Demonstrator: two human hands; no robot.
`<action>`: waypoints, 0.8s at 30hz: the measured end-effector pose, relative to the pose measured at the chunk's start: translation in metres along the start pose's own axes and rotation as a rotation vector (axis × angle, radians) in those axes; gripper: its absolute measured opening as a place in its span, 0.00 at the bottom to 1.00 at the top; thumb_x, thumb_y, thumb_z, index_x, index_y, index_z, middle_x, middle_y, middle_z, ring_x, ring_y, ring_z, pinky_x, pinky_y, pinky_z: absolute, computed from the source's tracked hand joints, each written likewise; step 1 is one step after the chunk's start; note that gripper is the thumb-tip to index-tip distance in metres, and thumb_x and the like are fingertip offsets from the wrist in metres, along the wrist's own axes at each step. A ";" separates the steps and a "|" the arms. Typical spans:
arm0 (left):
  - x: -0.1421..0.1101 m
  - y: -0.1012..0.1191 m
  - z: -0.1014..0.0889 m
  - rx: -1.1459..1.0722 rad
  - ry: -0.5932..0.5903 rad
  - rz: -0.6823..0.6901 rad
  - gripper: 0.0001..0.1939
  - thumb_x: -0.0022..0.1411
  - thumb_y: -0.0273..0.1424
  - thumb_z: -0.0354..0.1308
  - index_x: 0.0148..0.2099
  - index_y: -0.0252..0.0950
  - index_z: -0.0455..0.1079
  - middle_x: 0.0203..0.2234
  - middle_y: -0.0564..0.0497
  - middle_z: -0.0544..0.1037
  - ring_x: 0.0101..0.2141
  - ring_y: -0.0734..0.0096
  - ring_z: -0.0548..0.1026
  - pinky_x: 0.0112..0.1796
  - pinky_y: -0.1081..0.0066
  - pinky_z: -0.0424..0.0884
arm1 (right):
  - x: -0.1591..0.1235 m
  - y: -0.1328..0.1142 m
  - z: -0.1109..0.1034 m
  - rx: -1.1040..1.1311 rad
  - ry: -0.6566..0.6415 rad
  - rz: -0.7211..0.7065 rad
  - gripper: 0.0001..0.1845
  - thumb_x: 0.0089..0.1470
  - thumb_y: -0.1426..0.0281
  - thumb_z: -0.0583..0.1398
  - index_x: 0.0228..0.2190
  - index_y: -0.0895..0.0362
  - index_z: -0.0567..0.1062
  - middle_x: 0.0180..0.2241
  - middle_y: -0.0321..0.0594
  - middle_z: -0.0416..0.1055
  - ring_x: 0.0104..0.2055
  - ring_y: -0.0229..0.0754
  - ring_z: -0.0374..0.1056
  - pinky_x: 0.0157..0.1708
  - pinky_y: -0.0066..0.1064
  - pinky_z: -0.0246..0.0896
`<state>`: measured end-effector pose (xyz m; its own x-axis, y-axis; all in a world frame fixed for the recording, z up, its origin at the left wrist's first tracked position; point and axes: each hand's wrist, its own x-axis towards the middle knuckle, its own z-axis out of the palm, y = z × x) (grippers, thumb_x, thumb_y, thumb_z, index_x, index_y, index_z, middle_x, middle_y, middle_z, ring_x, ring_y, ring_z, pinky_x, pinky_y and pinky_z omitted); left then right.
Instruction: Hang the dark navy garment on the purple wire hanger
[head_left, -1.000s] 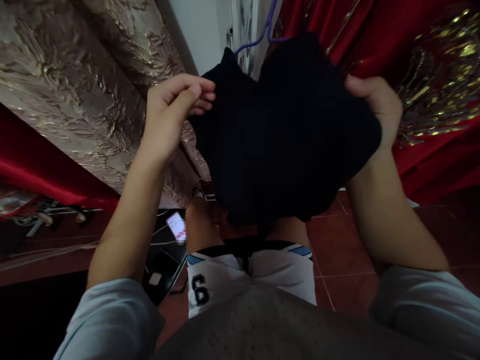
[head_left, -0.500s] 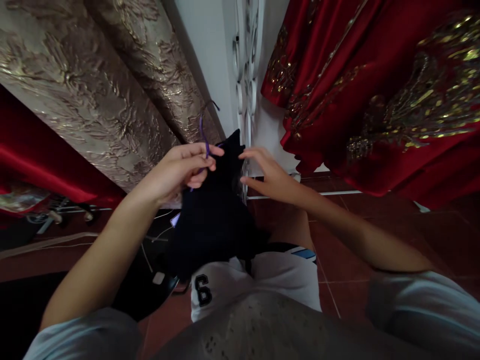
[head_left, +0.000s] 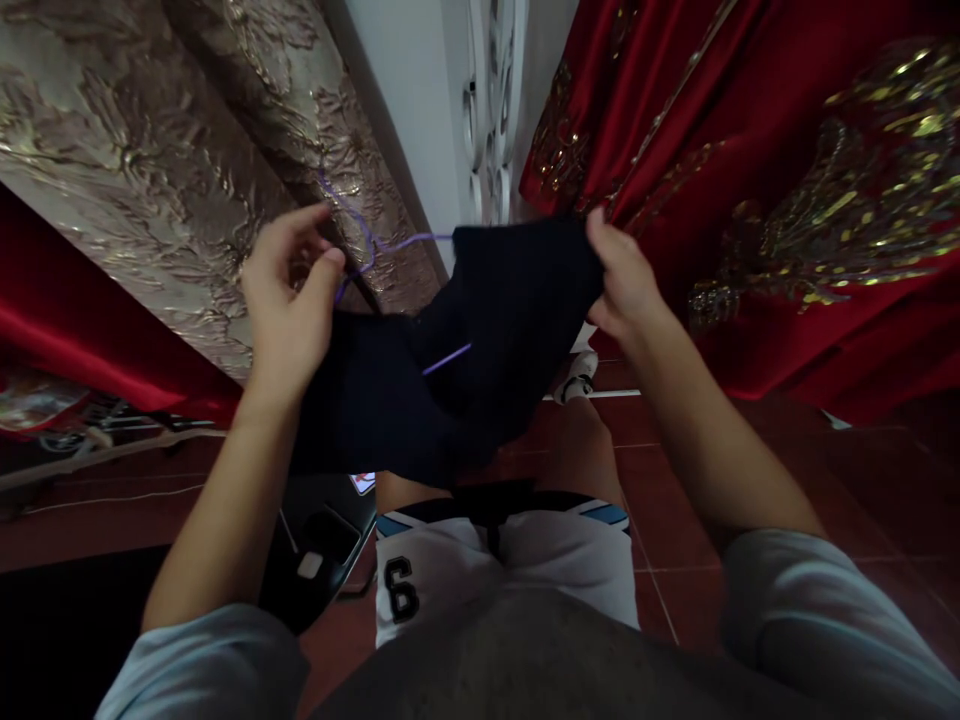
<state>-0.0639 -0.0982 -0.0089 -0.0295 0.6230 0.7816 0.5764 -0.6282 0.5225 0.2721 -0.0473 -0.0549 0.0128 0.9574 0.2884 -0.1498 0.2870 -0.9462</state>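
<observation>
The dark garment (head_left: pixel 521 315) is at the middle of the frame, held up above your knees, with the purple hanger (head_left: pixel 447 359) partly inside it. The hanger's hook end points to the upper left, over the gold cloth (head_left: pixel 225 160), and a short stretch of its bar shows through a gap in the fabric.

Your right hand (head_left: pixel 606 270), right of centre, is pinching the garment's edge, thumb on the near side. Your left hand (head_left: pixel 330 240), left of centre, has its fingers curled and its thumb beside the hanger's near arm; whether it grips the hanger, the fabric or neither, you can't tell from here.

To handle this well, it would pay to steady the hanger near its neck with your left hand, so that it doesn't twist inside the fabric. Let your right hand draw the edge outward along the line of the hanger's arm, with an even pull. Dark folds hide the far arm, so feel for its tip. The sequinned red drape (head_left: pixel 750 130) at upper right is a likely snag; work toward the centre.
</observation>
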 end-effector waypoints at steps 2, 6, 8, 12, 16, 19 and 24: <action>-0.009 0.007 0.008 0.152 0.116 0.183 0.17 0.68 0.38 0.59 0.58 0.46 0.75 0.39 0.51 0.77 0.42 0.60 0.72 0.50 0.54 0.70 | 0.019 -0.018 0.000 0.043 0.061 -0.055 0.32 0.48 0.35 0.60 0.39 0.48 0.74 0.35 0.35 0.78 0.52 0.42 0.68 0.55 0.40 0.63; -0.037 0.028 0.029 0.280 -0.240 0.319 0.22 0.72 0.33 0.49 0.65 0.42 0.69 0.42 0.48 0.80 0.39 0.64 0.78 0.48 0.63 0.73 | 0.025 -0.038 -0.012 0.024 0.103 -0.091 0.33 0.48 0.37 0.58 0.46 0.46 0.72 0.44 0.35 0.78 0.59 0.40 0.62 0.59 0.38 0.55; -0.052 0.033 0.045 0.367 -0.492 0.272 0.27 0.72 0.31 0.49 0.70 0.43 0.62 0.42 0.48 0.81 0.37 0.65 0.79 0.42 0.68 0.74 | 0.013 -0.040 -0.018 0.022 0.118 -0.099 0.31 0.49 0.38 0.58 0.46 0.46 0.72 0.46 0.37 0.78 0.61 0.41 0.61 0.58 0.39 0.54; -0.074 0.032 0.077 0.464 -0.681 0.153 0.27 0.72 0.31 0.48 0.71 0.43 0.60 0.45 0.46 0.80 0.36 0.64 0.80 0.33 0.71 0.72 | -0.007 -0.040 -0.020 0.063 0.140 -0.094 0.27 0.49 0.40 0.61 0.43 0.44 0.73 0.47 0.37 0.78 0.61 0.45 0.62 0.57 0.41 0.56; -0.083 0.029 0.093 0.377 -0.527 0.046 0.26 0.72 0.33 0.50 0.70 0.41 0.62 0.39 0.48 0.81 0.34 0.66 0.79 0.33 0.71 0.71 | 0.006 -0.042 -0.009 0.008 0.088 -0.059 0.27 0.49 0.38 0.60 0.41 0.45 0.72 0.37 0.38 0.78 0.61 0.45 0.62 0.57 0.42 0.58; -0.085 0.031 0.094 0.395 -0.437 -0.074 0.28 0.71 0.35 0.51 0.71 0.40 0.60 0.24 0.54 0.78 0.23 0.68 0.75 0.28 0.72 0.68 | 0.021 -0.043 -0.008 0.049 0.133 -0.071 0.25 0.50 0.41 0.60 0.40 0.46 0.72 0.42 0.37 0.78 0.62 0.43 0.61 0.59 0.41 0.58; -0.090 0.035 0.091 0.387 -0.381 -0.145 0.29 0.72 0.35 0.51 0.73 0.42 0.57 0.25 0.54 0.80 0.20 0.70 0.73 0.26 0.72 0.67 | 0.010 -0.039 -0.030 0.226 0.204 -0.119 0.18 0.62 0.52 0.53 0.41 0.49 0.75 0.55 0.39 0.75 0.64 0.42 0.63 0.62 0.42 0.61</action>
<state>0.0327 -0.1336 -0.0918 0.1246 0.8598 0.4952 0.8480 -0.3514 0.3968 0.3079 -0.0478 -0.0190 0.2377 0.9107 0.3377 -0.3504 0.4047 -0.8446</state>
